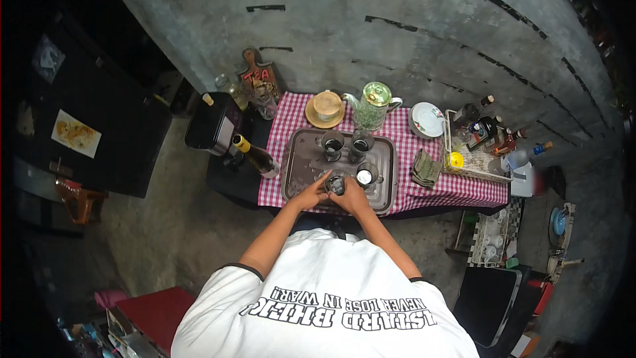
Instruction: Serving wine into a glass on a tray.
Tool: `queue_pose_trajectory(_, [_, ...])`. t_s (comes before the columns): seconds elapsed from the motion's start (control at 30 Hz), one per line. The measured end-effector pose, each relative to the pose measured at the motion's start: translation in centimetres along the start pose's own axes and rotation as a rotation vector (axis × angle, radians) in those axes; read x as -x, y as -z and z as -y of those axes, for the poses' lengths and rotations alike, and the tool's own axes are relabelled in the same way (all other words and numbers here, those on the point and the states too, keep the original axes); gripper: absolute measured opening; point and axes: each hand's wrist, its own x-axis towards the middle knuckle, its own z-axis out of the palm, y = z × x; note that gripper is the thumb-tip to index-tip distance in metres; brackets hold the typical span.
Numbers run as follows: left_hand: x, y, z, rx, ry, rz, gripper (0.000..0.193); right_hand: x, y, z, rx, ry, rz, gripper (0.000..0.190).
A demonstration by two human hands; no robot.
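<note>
A clear glass cup point(336, 185) is between my two hands near the front edge of a brown metal tray point(300, 159). My left hand point(312, 196) has its thumb and fingers against the cup's left side. From the right, my right hand point(353, 197) grips the same cup, its fingers hiding part of the wall. Two glass mugs, one at the back left point(332, 146) and one at the back right point(361, 146), stand on the tray with dark contents. Right of my hands is another glass mug point(366, 175) with something white inside.
Behind the tray stand a lidded cup on a saucer point(325, 108) and a green patterned teapot point(372, 107). Stacked plates point(427, 120), a folded cloth point(426, 168) and a bottle basket point(479, 171) are to the right. A bottle point(257, 156) stands left, near a black appliance point(211, 124).
</note>
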Motion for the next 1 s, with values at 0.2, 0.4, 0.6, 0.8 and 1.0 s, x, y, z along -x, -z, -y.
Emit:
queue_pose_trajectory(0.2, [0.2, 0.2, 0.0, -0.046, 0.017, 0.010, 0.087, 0.3, -0.3, -0.3, -0.004, -0.004, -0.006, 0.058])
queue_pose_trajectory(0.4, [0.4, -0.1, 0.1, -0.049, -0.015, 0.006, 0.088, 0.5, -0.5, -0.6, 0.008, 0.008, 0.007, 0.062])
queue_pose_trajectory(0.6, [0.6, -0.4, -0.4, -0.035, -0.016, 0.011, 0.089, 0.4, -0.1, -0.5, 0.017, -0.013, 0.033, 0.063])
queue_pose_trajectory(0.8, [0.4, -0.2, 0.0, -0.059, -0.011, -0.021, 0.089, 0.4, -0.5, -0.9, 0.013, 0.023, 0.012, 0.062])
queue_pose_trajectory(1.0, [0.6, -0.2, -1.2, -0.250, -0.031, -0.061, 0.088, 0.1, -0.1, -0.5, 0.024, 0.028, 0.019, 0.063])
